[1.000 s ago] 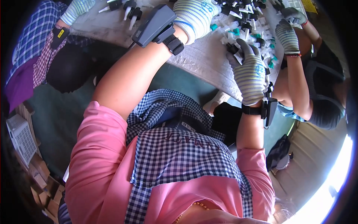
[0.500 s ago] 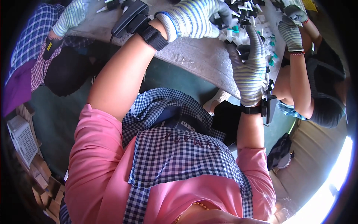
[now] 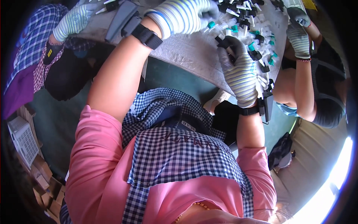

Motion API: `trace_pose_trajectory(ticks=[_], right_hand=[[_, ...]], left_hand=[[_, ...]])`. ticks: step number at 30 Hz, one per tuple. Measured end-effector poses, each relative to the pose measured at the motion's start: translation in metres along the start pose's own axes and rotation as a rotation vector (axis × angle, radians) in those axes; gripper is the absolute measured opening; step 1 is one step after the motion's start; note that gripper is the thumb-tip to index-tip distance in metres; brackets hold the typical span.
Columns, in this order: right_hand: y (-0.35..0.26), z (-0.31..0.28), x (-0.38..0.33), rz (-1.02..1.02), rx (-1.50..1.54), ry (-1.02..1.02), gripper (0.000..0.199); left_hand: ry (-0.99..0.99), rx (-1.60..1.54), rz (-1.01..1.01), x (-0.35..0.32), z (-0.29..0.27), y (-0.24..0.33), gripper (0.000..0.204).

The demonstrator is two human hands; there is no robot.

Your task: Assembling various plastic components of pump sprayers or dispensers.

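Note:
Both my hands wear striped knit gloves with dark grey coated fingers, over a table heaped with small plastic parts. My left hand [image 3: 182, 16] is at the top edge, its fingers curled in; whatever they hold is hidden. Just below its fingertips lies a small part with a green end [image 3: 211, 25]. My right hand [image 3: 240, 72] is at the near side of the heap, thumb and forefinger closing round a small black-and-white plastic piece [image 3: 223, 40]. Clear, white, black and green pieces [image 3: 253, 35] lie loose beyond and beside it.
The grey table's [image 3: 186, 56] near edge runs below my wrists. At left, another person's gloved hand [image 3: 74, 22] is near a few black-and-white parts. At right, a person's gloved hands [image 3: 299, 37] work close to the table. A white crate [image 3: 24, 140] stands low at left.
My right hand has drawn its stretched fingers in and closed them on a small piece. My left hand has shifted slightly left and up, uncovering more clear and green parts.

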State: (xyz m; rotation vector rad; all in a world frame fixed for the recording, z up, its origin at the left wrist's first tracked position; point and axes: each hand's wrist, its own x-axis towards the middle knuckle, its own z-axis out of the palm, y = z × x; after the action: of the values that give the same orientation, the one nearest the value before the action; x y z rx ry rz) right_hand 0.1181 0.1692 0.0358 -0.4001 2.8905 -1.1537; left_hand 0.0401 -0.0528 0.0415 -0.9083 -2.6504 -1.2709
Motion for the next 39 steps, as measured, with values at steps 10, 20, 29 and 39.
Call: trace_pose_trajectory(ticks=[10, 20, 29, 39], right_hand=[[-0.01, 0.005, 0.001, -0.022, -0.282, -0.204, 0.038], [0.002, 0.007, -0.003, -0.038, -0.18, -0.133, 0.037], [0.002, 0.006, -0.002, -0.003, -0.066, -0.104, 0.039], [-0.001, 0.009, -0.005, 0.056, 0.088, -0.082, 0.036]], left_hand=[[0.095, 0.692, -0.023, -0.004, 0.061, -0.009, 0.02], [0.0, 0.722, 0.013, -0.008, 0.058, -0.006, 0.022], [0.264, 0.325, 0.025, -0.018, 0.038, -0.009, 0.026], [0.019, -1.028, -0.319, -0.005, 0.025, 0.003, 0.016]])
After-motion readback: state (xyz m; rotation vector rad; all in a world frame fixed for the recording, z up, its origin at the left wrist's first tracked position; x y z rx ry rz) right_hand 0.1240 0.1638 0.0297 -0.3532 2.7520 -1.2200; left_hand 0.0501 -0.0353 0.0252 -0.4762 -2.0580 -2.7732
